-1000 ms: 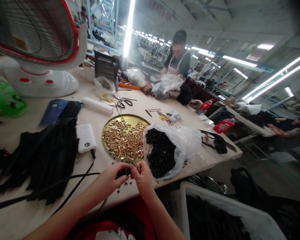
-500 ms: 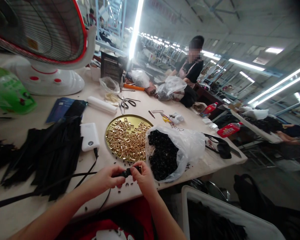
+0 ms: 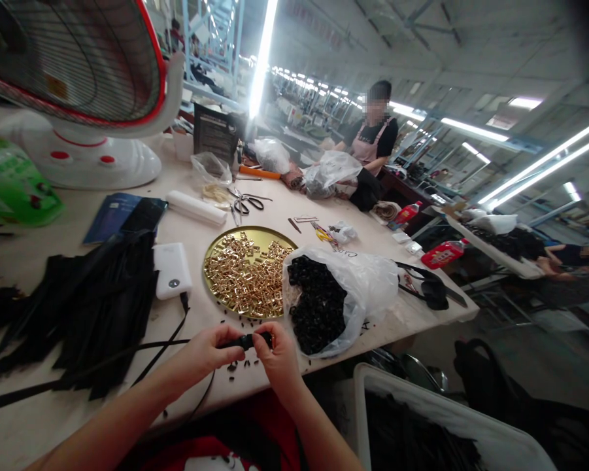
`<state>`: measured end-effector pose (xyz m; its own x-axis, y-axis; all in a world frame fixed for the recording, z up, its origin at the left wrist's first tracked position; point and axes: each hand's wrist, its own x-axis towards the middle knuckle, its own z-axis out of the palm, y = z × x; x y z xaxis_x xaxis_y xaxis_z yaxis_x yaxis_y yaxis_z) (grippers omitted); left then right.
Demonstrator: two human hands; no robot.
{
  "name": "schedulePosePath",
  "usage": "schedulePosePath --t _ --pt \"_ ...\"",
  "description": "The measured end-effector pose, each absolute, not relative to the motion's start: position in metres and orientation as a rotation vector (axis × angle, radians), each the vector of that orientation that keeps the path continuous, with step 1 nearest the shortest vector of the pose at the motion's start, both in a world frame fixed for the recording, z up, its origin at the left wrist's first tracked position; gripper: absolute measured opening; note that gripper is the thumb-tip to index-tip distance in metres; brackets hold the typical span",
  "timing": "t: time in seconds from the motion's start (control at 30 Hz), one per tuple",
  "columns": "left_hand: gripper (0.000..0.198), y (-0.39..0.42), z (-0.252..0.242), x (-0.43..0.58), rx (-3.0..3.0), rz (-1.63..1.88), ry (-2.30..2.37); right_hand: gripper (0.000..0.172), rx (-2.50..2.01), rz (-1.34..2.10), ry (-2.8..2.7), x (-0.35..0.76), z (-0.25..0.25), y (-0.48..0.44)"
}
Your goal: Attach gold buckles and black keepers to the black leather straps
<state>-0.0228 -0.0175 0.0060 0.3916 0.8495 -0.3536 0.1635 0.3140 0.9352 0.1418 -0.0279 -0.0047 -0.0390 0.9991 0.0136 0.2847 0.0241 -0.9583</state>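
Close to the table's front edge, my left hand is closed around a black strap, which trails off to the left. Just beside it, my right hand pinches the strap's end, where a bit of gold-coloured metal shows at the fingers. Ahead of both hands lies a round gold tray heaped with small gold metal buckles. Right of the tray, an open clear plastic bag spills small black pieces. Several tiny black bits lie scattered around my fingers.
At left are black strips, a white power bank with a cable, and a fan. Scissors lie behind the tray. A white bin stands below the table's right side. A person stands across the table.
Both hands stay together on the strap, with the right fingers slightly shifted at its end. The whole view has shifted a little.
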Motion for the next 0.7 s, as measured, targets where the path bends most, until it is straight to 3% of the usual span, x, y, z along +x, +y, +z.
schedulePosePath --t 0.27,0.7 --pt "0.019 -0.016 0.005 -0.017 1.291 0.565 1.144 0.015 -1.312 1.442 -1.405 0.147 0.001 -0.023" --pt "0.016 -0.027 0.019 -0.023 1.572 0.496 1.27 0.029 -1.301 1.469 -1.486 0.161 -0.024 -0.037"
